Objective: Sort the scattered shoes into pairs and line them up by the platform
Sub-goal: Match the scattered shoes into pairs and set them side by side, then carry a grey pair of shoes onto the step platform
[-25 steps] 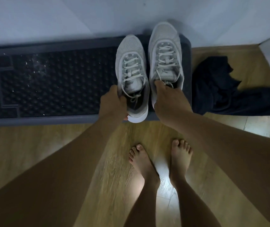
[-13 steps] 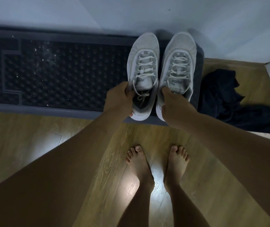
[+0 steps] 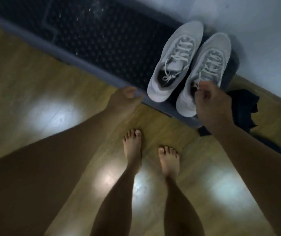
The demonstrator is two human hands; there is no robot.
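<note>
Wooden flooring (image 3: 34, 86), patched with pale reflections, fills most of the head view and is met along its far side by a pale wall (image 3: 255, 31). Against that wall a dark, dimpled platform (image 3: 102, 40) is laid, its grey rim running diagonally through the blurred frame. At the platform's right end a pair of white lace-up sneakers is set side by side, toes toward the wall, heels at the near rim: the left sneaker (image 3: 175, 62) and the right sneaker (image 3: 206, 72), close together, though it cannot be told whether they touch. A dark cloth (image 3: 243, 108) is heaped on the floor just beyond the platform's end.

The left hand (image 3: 124, 101) is held beside the platform rim, apart from the left sneaker, its fingers loosely curled and nothing gripped. The right hand (image 3: 213, 106) is poised over the heel of the right sneaker; its fingers are bent, but whether the collar or a lace is pinched or already released cannot be told through the blur.

The step in hand is judged to be the setting-down of this matched pair. No other shoes are seen here, so the next move is judged to call for a clean release and a turn away to look for further scattered shoes.
</note>
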